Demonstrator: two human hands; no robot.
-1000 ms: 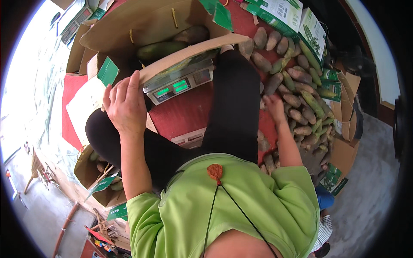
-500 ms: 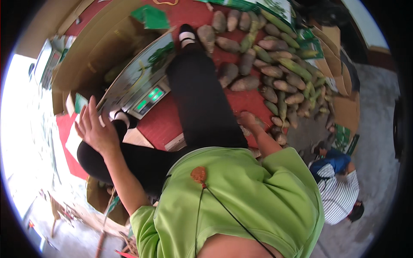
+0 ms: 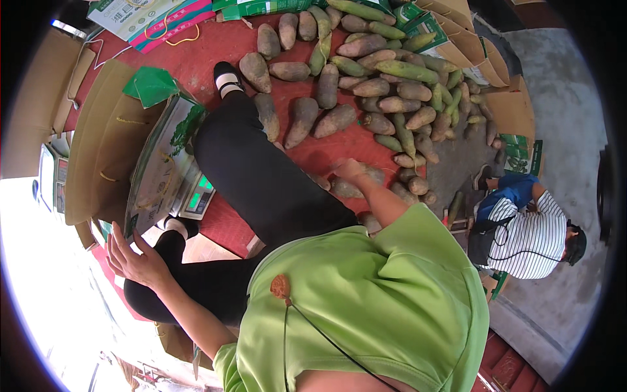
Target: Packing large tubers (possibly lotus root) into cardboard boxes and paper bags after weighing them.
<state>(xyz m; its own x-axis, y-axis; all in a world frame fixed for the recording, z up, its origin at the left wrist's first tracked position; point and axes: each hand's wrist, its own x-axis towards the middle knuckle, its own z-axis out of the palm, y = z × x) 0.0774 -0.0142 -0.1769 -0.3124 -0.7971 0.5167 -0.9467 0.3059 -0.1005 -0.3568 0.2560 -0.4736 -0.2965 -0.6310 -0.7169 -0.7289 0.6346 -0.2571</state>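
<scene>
My left hand (image 3: 137,262) is held up with its fingers spread, beside the near edge of an open cardboard box (image 3: 151,176) and holding nothing. My right hand (image 3: 351,171) reaches low over the red floor covering, just by a long root vegetable like a radish (image 3: 346,188). Its fingers are blurred and partly hidden, so I cannot make out any grip. Several more purple-brown and green radishes (image 3: 336,121) lie spread beyond that hand. The box stands on a scale (image 3: 197,196) with a lit green display, left of my black-trousered leg (image 3: 248,157).
A dense heap of radishes (image 3: 405,91) fills the far right. Behind it stand open cartons (image 3: 480,59); printed gift boxes (image 3: 157,23) are at the far left. A person in a striped shirt (image 3: 522,238) crouches at the right, on grey concrete (image 3: 555,144).
The view has shifted, so the box and radishes appear farther left. My right hand has moved forward and left over the floor covering. My left hand stays raised beside the box.
</scene>
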